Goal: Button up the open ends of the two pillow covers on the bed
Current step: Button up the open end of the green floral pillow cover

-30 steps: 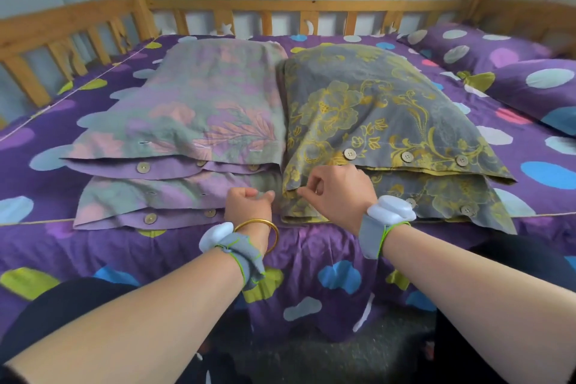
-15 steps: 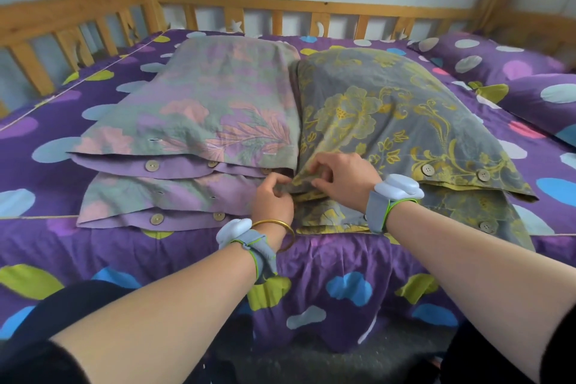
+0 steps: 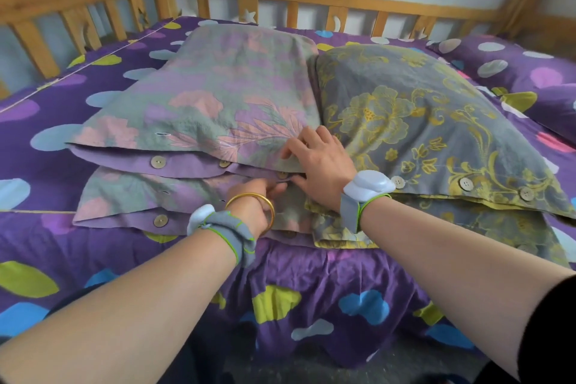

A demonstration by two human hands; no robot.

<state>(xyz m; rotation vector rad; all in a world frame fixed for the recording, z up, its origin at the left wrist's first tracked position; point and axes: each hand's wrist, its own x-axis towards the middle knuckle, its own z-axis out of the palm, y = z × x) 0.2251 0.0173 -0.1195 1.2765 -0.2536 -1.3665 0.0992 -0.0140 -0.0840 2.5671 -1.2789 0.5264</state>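
A pink-and-green floral pillow cover (image 3: 218, 103) lies on the left of the bed, beside a grey one with yellow flowers (image 3: 420, 121) on the right. Both open ends face me, with round buttons showing. On the pink cover's lilac under-flap sits an unfastened button (image 3: 158, 162). My right hand (image 3: 321, 162) lies on the pink cover's near right corner, fingers spread on the top flap, thumb at a button (image 3: 282, 174). My left hand (image 3: 258, 196) is just below, fingers pinching the lilac flap at that same button. A second pink cover (image 3: 134, 196) lies underneath.
The bed wears a purple sheet with coloured spots (image 3: 40, 121). A wooden rail (image 3: 311, 6) runs along the far side and the left. A purple spotted pillow (image 3: 514, 72) lies at the far right. The sheet hangs over the near edge (image 3: 311, 290).
Both hands moved left from the grey-yellow cover's corner to the pink cover's right corner. The camera came closer to the pillows.
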